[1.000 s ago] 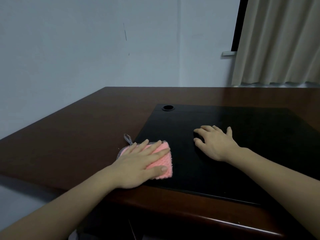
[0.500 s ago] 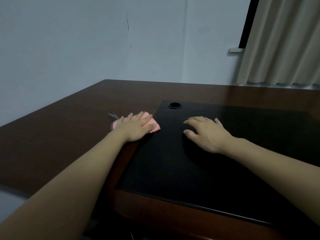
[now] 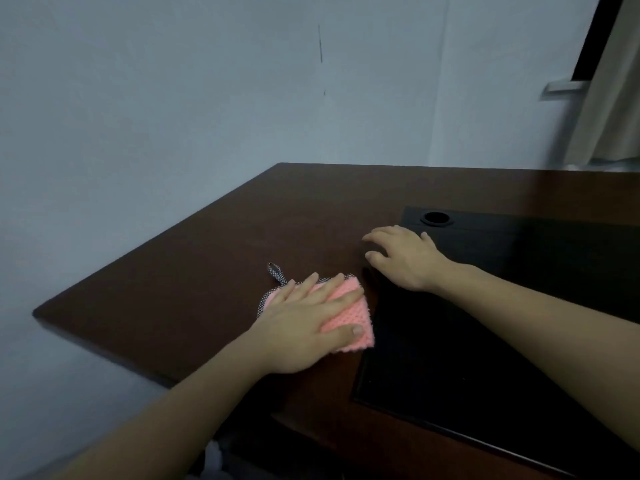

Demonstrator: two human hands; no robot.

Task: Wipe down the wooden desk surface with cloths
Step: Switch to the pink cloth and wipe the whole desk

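In the head view, the left hand lay flat, fingers straight and released, pressing a pink cloth onto the brown desk at lower centre of the frame, just beside the left edge of a black mat. The cloth's patterned loop stuck out toward the upper left. The right hand rested at centre, fingers loosely bent, holding nothing, across the mat's edge below a round grommet.

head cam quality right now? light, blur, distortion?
Head view: dim, flat light with a bluish cast; the black mat is nearly featureless. Motion smear on the curtain and the desk left edge; the left hand on the pink cloth is fairly sharp. Wide-angle stretch at the borders. No hard glare.
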